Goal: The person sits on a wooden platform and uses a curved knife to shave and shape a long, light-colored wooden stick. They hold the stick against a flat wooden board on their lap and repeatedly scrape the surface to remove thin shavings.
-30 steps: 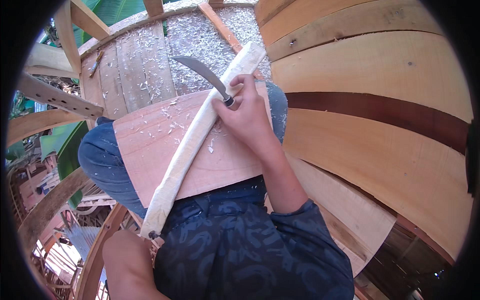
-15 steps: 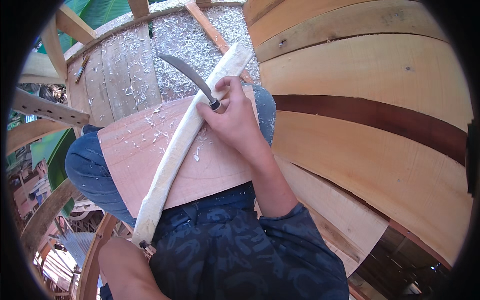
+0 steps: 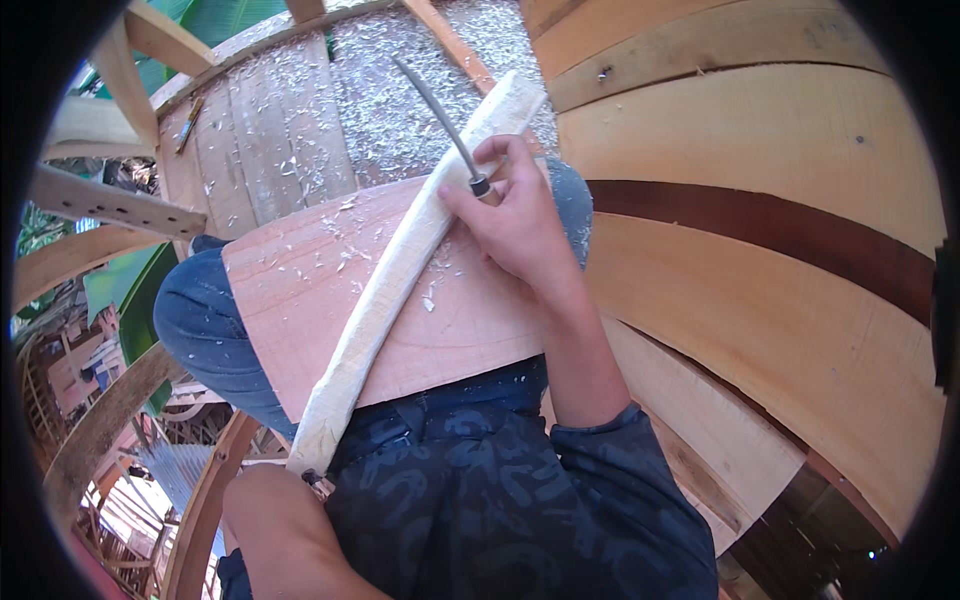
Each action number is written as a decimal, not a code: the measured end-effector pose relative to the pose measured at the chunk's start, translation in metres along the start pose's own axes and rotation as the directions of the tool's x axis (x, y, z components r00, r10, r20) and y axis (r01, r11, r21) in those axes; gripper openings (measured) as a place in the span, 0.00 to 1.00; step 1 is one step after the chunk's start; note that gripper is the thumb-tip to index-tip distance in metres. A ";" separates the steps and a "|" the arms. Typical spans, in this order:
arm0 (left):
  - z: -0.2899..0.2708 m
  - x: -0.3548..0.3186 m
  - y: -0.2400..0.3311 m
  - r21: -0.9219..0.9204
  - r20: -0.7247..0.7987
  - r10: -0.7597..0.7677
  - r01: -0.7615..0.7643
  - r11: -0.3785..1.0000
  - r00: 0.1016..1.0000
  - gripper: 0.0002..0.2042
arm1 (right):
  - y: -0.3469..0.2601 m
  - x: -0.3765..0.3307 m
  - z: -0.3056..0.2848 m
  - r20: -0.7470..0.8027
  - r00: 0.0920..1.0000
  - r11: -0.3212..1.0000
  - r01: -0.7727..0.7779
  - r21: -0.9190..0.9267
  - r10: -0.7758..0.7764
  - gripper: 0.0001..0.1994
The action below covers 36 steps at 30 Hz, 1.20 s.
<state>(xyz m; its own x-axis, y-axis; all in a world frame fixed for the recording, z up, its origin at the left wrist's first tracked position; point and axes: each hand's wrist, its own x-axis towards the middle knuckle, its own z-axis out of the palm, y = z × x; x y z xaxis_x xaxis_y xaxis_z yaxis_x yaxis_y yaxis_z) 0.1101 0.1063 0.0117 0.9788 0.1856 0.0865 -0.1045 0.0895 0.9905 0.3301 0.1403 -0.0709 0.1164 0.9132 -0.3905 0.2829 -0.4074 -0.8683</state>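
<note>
The right hand [image 3: 522,222], just off the centre toward one o'clock, is grasping a knife [image 3: 433,102] by its handle, and the thin curved blade is pointing up toward eleven o'clock. Its thumb and index finger are curling by the edge of a long pale wooden strip [image 3: 390,270], the thumb seemingly touching it. The strip is lying aslant across the lap, its far end reaching toward twelve o'clock and its near end running down between seven and eight, close to the bent left arm [image 3: 275,530]. The left hand is staying out of sight, so whether it is gripping or loose, I cannot tell. Under the strip, a flat reddish board [image 3: 300,265] is resting over the thighs, with a few pale shavings [image 3: 429,298] lying on it. Blue trousers [image 3: 205,315] are showing at nine o'clock and a dark patterned shirt [image 3: 500,490] is filling six o'clock. More shavings are covering the floor [image 3: 235,160] around eleven, a slim yellow object [image 3: 189,125] is lying at ten, and broad wooden planks [image 3: 720,130] are curving along two to four o'clock.
</note>
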 end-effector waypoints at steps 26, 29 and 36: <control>0.028 0.023 -0.015 -0.322 0.128 0.163 -0.115 0.940 0.978 0.17 | 0.015 -0.004 -0.011 -0.026 0.999 0.989 0.023 0.145 -0.020 0.20; 0.026 0.027 -0.010 -0.350 0.171 0.159 -0.091 0.932 0.972 0.16 | 0.008 -0.005 -0.015 -0.059 0.998 0.997 -0.007 0.075 0.012 0.20; 0.013 0.026 -0.015 -0.404 0.308 0.167 -0.030 0.914 0.937 0.16 | 0.013 0.002 -0.004 0.013 0.995 0.991 0.098 0.092 -0.100 0.22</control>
<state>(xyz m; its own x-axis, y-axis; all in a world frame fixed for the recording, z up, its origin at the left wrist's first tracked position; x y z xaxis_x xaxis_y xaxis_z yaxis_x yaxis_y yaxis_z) 0.1394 0.0974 0.0008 0.9536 -0.1129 0.2790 -0.1957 0.4717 0.8598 0.3375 0.1372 -0.0816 0.0752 0.9491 -0.3060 0.2046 -0.3150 -0.9268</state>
